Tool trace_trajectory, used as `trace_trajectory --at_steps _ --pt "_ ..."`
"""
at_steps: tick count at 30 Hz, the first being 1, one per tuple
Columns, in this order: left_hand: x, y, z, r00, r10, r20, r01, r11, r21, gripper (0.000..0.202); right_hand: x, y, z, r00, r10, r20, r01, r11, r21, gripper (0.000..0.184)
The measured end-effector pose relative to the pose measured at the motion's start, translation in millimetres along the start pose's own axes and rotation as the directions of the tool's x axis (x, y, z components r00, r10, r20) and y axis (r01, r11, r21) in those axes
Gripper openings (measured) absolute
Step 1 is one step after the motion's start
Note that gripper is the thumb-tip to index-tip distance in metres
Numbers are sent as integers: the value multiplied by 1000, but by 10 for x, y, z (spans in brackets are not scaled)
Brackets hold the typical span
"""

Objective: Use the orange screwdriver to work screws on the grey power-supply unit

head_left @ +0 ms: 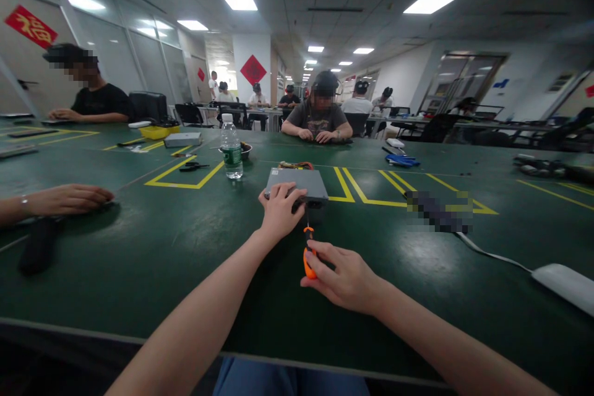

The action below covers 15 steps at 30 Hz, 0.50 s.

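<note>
A grey metal computer power supply (315, 180) lies on the green table in front of me, with coloured cables (297, 166) bunched behind it. My left hand (281, 210) grips its near left part, fingers over the top and front edge. In my right hand (341, 272) is a screwdriver (309, 260) with an orange and black handle, held between thumb and fingers. Its thin shaft points away from me to the front face of the power supply, where the tip is too small to make out.
A water bottle (231, 148) stands behind and left, beside a small bowl (245, 150). A blurred dark object (436, 211) with a white cable lies right. At left another person's hand (77, 199) rests near a black object (39, 247). Someone sits across the table (185, 235).
</note>
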<state>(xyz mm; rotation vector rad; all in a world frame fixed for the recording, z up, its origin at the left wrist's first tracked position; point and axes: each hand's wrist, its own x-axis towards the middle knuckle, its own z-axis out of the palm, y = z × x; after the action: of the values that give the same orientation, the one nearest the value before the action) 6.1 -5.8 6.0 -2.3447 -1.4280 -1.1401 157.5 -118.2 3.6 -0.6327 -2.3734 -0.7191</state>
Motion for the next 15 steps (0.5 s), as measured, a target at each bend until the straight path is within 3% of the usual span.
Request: trace_trajectory --at_steps 6,11,15 --pt "-4 -6 3 1000 -3 -3 3 1000 -7 27 -26 50 -1 997 49 57 -51 998 39 34" --pt "-10 -18 10 1000 1 -18 -1 1000 -10 26 -4 54 -48 991 -25 133 21 999 32 34" --pt "-8 -19 15 1000 0 -21 0 1000 -8 26 -7 42 -73 988 -2 154 -7 998 60 35"
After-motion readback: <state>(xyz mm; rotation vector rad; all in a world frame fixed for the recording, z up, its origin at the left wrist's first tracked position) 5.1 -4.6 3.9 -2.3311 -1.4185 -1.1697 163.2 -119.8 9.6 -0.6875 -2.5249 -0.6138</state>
